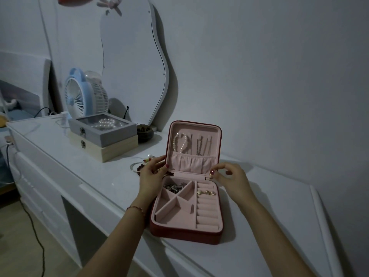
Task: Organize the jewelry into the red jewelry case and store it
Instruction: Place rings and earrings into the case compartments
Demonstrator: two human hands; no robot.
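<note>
The red jewelry case (187,204) lies open at the centre of the frame on the white tabletop (269,206), its lid standing upright with a pearl strand (180,143) and a chain (201,145) hung inside. In the tray, a heap of silver pieces (174,187) fills one compartment and gold earrings (206,192) sit in the ring rolls.

The left hand (152,173) grips the lid's left edge, thumb on the pink lining; the right hand (227,176) pinches the lid's lower right corner near the hinge (possibly at the zipper, too small to tell). The step in hand looks like steadying or closing the lid.

Yet bracelets (137,166) lie on the tabletop just left of the left hand, partly hidden by it, so sorting seems unfinished; the next move likely calls for letting go and reaching left.

Further upper left stand two stacked boxes (103,138), a blue fan (76,94) and a wavy mirror (131,62); nothing blocks the lid's swing.
</note>
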